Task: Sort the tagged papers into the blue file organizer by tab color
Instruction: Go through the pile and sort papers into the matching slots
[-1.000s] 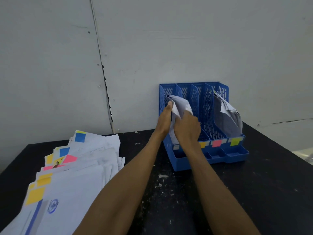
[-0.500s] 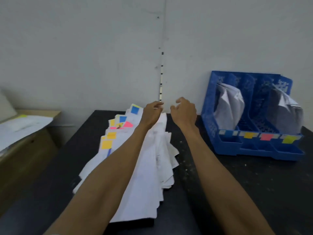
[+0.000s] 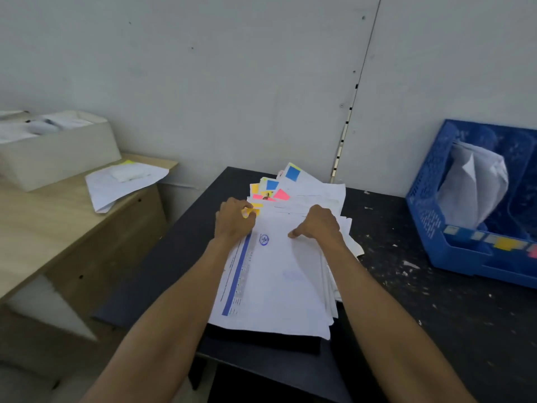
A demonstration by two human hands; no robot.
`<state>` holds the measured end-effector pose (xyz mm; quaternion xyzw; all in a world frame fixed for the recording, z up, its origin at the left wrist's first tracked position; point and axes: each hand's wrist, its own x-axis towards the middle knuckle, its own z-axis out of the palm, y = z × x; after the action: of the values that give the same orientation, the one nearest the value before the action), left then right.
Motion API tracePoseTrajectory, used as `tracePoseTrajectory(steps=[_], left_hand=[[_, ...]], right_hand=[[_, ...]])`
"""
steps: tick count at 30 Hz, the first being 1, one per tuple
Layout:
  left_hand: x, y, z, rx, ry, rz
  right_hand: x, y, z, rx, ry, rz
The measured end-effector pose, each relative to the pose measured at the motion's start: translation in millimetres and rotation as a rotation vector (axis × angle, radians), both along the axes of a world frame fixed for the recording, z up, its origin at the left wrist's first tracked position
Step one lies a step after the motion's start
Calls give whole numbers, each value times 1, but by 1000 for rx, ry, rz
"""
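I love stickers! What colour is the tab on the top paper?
Yellow. The tab at the left hand shows in the head view.

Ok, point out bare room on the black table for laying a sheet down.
Bare: the black table between the paper stack and the blue file organizer. A narrow strip left of the stack. Crowded: the stack, under the left hand and right hand.

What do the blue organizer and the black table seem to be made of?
The blue file organizer looks like moulded plastic: perforated lattice walls, even blue colour. The black table seems a matt painted or laminated board, with white flecks and scuffs; which, I cannot tell.
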<state>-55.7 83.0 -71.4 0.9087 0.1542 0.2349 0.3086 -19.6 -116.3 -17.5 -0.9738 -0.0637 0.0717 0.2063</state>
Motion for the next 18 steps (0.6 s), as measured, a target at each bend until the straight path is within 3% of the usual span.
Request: tracePoseTrajectory(steps=[7, 18], left_hand=[[-15, 13, -11, -32, -149, -56], [-14, 14, -22, -25, -115, -55]], right_hand=[[6, 1, -5, 8, 38, 9], [21, 3, -17, 63, -80, -41]])
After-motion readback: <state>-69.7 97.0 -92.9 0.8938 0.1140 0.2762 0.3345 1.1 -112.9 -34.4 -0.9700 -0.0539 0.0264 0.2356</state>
